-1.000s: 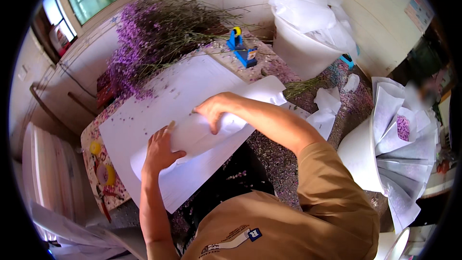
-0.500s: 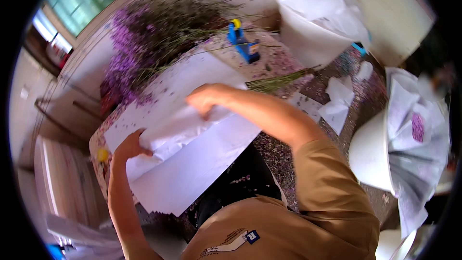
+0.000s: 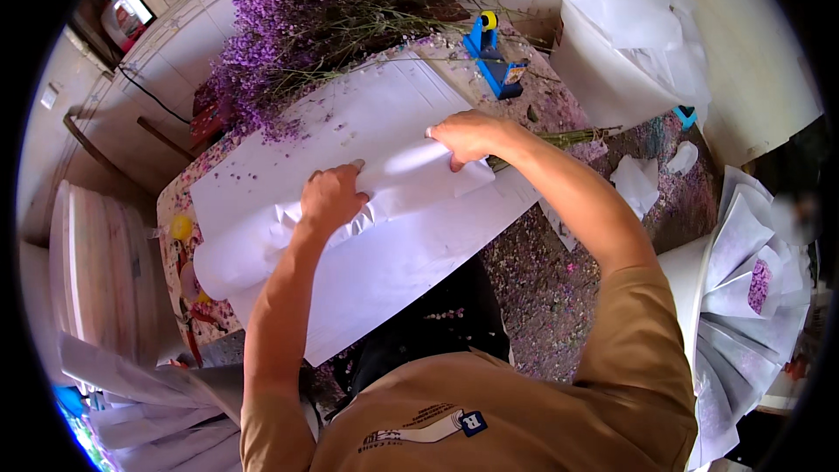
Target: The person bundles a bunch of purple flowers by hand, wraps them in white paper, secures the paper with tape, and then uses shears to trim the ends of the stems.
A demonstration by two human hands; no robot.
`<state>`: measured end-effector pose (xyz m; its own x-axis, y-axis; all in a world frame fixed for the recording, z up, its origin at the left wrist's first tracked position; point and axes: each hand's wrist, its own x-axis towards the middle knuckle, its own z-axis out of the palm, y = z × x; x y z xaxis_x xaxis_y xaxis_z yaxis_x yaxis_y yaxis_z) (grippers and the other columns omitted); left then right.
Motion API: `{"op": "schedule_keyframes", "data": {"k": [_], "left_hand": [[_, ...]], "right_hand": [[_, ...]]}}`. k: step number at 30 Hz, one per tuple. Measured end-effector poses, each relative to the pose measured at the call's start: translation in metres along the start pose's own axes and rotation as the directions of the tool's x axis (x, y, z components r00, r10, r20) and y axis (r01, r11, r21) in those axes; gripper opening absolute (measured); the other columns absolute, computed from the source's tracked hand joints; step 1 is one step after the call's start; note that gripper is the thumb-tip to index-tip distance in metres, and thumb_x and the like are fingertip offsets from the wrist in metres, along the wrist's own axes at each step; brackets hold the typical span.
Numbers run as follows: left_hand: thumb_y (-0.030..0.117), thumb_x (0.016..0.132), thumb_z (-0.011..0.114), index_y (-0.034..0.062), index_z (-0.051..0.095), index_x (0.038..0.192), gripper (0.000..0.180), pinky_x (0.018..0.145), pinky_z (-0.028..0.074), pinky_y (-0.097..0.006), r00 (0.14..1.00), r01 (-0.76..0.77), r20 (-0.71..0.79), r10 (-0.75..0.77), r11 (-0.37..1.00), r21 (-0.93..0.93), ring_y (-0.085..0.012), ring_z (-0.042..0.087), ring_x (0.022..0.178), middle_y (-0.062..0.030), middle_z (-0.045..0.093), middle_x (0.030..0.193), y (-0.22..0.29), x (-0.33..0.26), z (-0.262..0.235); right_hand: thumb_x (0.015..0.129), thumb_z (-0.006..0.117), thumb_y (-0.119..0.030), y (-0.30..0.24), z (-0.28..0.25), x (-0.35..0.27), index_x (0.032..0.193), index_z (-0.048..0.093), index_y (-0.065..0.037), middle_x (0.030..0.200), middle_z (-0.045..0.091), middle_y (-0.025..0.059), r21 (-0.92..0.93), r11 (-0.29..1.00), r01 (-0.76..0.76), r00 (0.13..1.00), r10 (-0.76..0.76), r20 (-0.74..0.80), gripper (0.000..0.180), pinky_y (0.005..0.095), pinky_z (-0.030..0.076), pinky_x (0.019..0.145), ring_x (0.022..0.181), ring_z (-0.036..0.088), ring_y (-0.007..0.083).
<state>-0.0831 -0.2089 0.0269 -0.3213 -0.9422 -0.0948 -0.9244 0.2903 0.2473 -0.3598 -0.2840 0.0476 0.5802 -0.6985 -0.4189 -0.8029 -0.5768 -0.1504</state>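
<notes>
A white wrapping paper (image 3: pixel 393 267) lies on the table, part of it curled into a loose roll (image 3: pixel 240 258). Green stems (image 3: pixel 572 136) stick out of the roll's right end; what is inside is hidden by the paper. My left hand (image 3: pixel 332 198) grips the roll near its middle, fingers bent over the creased paper. My right hand (image 3: pixel 472 137) holds the roll's upper side close to the stem end, thumb and fingers curved on the paper. More flat white sheets (image 3: pixel 384 92) lie beneath, sprinkled with purple petals.
Purple dried flowers (image 3: pixel 271 44) are heaped at the back left. A blue tape dispenser (image 3: pixel 498 61) stands at the back. White buckets (image 3: pixel 603 79) hold paper and wrapped bundles (image 3: pixel 743 288) on the right. A red-handled tool (image 3: pixel 190 345) lies at the table's left edge.
Both hands have moved right and taken hold of the paper, which is now curled into a fuller roll. My left hand has come from the sheet's left edge to the roll's middle.
</notes>
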Motion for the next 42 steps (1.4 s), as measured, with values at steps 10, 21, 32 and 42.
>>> {"op": "schedule_keyframes", "data": {"k": [10, 21, 32, 42], "left_hand": [[0.053, 0.076, 0.081, 0.0152, 0.034, 0.159, 0.102, 0.109, 0.037, -0.056, 0.94, -0.202, -0.238, 0.246, 0.96, 0.195, -0.0398, 0.045, 0.136, -0.0206, 0.043, 0.153, 0.068, -0.014, 0.048], [0.049, 0.069, 0.085, 0.0165, 0.039, 0.157, 0.104, 0.116, 0.028, -0.061, 0.915, -0.302, -0.232, 0.332, 0.941, 0.154, -0.0405, 0.034, 0.147, -0.0195, 0.031, 0.162, 0.085, -0.014, 0.071], [0.024, 0.101, 0.058, 0.0168, 0.04, 0.155, 0.057, 0.086, 0.053, -0.049, 0.901, -0.359, 0.253, 0.353, 0.933, -0.025, -0.0333, 0.065, 0.107, -0.0142, 0.066, 0.115, 0.031, 0.088, -0.009], [0.011, 0.097, 0.055, 0.0549, 0.033, 0.154, 0.075, 0.094, 0.053, -0.048, 0.883, -0.388, -0.056, 0.467, 0.791, 0.473, -0.0369, 0.052, 0.123, -0.0135, 0.034, 0.159, 0.036, 0.05, 0.06]], "right_hand": [[0.098, 0.049, -0.016, -0.006, 0.111, -0.026, 0.138, 0.05, 0.008, 0.141, 0.057, 0.0265, -0.282, 0.958, -0.054, 0.808, -0.124, -0.576, 0.047, 0.0471, 0.04, 0.115, 0.134, 0.054, 0.036], [0.079, 0.08, -0.047, -0.001, 0.109, -0.055, 0.154, 0.03, 0.007, 0.159, 0.034, 0.0275, -0.147, 0.981, 0.129, 0.862, -0.184, -0.472, 0.106, 0.0504, 0.024, 0.124, 0.151, 0.03, 0.0392], [0.094, 0.059, -0.006, 0.055, 0.042, -0.005, 0.132, 0.056, -0.005, 0.105, 0.07, 0.0182, -0.061, 0.988, 0.139, 0.919, -0.152, -0.364, 0.039, 0.0477, 0.056, 0.072, 0.096, 0.07, 0.0382], [0.076, 0.078, -0.026, 0.03, 0.062, -0.027, 0.153, 0.03, 0.003, 0.147, 0.05, 0.021, -0.146, 0.984, 0.098, 0.885, -0.153, -0.44, 0.095, 0.0538, 0.027, 0.12, 0.142, 0.043, 0.0352]]}}
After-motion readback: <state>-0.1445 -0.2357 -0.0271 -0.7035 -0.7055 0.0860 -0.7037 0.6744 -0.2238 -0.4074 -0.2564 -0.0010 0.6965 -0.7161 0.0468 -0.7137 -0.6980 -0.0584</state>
